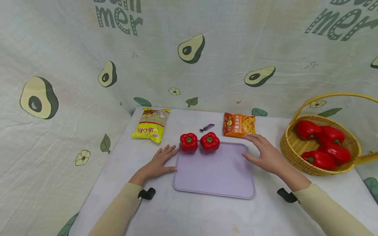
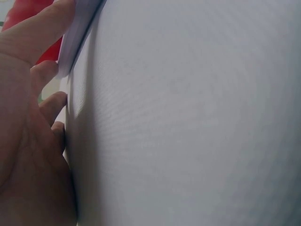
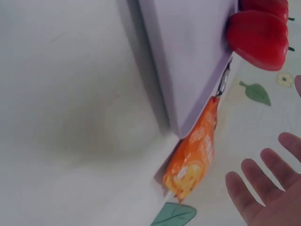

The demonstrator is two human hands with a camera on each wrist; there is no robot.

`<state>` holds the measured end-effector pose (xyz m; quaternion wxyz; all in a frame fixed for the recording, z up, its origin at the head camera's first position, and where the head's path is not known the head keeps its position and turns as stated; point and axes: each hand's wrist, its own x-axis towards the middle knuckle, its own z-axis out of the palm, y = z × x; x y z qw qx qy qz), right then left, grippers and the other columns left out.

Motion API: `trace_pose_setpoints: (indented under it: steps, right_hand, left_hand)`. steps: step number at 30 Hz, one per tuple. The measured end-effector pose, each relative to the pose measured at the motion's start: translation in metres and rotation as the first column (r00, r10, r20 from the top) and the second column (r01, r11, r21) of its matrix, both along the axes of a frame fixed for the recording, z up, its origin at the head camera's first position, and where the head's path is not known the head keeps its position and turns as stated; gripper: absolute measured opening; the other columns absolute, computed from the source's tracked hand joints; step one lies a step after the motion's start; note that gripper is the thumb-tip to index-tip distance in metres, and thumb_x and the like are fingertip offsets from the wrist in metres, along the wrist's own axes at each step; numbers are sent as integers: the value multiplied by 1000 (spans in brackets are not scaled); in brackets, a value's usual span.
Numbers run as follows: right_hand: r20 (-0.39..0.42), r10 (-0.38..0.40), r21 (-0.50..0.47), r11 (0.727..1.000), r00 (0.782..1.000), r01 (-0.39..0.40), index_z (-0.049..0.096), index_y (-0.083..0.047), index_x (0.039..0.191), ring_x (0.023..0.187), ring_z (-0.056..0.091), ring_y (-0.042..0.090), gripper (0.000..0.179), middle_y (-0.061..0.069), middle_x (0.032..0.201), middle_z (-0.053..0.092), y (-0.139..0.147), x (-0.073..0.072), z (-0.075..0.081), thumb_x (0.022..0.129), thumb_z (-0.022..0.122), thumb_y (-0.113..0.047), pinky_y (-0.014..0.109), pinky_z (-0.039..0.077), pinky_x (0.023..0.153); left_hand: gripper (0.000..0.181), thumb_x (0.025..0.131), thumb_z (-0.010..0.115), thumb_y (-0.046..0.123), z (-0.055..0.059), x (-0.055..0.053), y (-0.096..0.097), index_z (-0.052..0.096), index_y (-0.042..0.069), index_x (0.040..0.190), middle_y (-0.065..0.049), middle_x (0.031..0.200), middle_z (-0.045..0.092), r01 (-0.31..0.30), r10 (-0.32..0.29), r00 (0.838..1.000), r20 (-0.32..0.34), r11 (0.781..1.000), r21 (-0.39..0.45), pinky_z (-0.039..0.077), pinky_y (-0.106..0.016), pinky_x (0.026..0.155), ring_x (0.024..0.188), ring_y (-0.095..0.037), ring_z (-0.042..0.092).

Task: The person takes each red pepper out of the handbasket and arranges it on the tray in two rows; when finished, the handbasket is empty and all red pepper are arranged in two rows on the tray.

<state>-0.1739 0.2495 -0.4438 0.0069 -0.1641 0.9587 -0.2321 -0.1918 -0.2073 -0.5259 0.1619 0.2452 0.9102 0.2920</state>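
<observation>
A shallow lilac tray (image 1: 212, 177) lies on the table, with two red bell peppers, one (image 1: 189, 144) at its far left corner and another (image 1: 210, 143) beside it on the far edge. My left hand (image 1: 156, 164) rests at the tray's left side, fingers spread; its thumb and a fingertip touch or nearly touch the rim. Over the tray's right edge, my right hand (image 1: 267, 154) hovers with fingers extended and nothing in its grasp. In the right wrist view its fingers (image 3: 257, 181) are apart from the orange snack packet (image 3: 193, 160).
On the right stands a yellow wicker basket (image 1: 287, 149) with a tall handle, holding several red peppers (image 1: 335, 154). A yellow pasta bag (image 1: 151, 124) lies at the back left. A small purple wrapped candy (image 1: 207, 127) sits behind the peppers. Printed cloth (image 1: 218, 82) hangs behind the table.
</observation>
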Motion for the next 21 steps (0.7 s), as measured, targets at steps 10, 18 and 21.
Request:
trace_pose_setpoints:
  steps: [10,18,21]
  right_hand:
    - [-27,-30,2,1000,999,30,51,-11,148,135,42,44,65,20,148,46,28,12,8,93,74,-39,70,42,101]
    - [-57,-103,33,994,993,105,53,-11,145,129,44,46,66,22,146,46,56,21,14,91,76,-40,72,46,92]
    - [-84,-116,48,992,990,120,55,-8,143,127,44,47,63,24,144,46,68,23,15,90,78,-36,73,47,90]
  left_hand:
    - [87,91,71,51,2,0,0,27,28,163,0,170,16,1,-1,1000,-1,1000,-2,-6,-55,124,157,-27,-1]
    - [87,91,71,52,2,1,0,27,27,163,0,170,16,5,-5,1000,3,1000,-4,-5,-54,124,157,-27,-2]
    - [87,91,71,51,3,1,1,28,27,163,-1,170,16,5,-5,1000,4,1000,1,-5,-55,124,157,-28,-1]
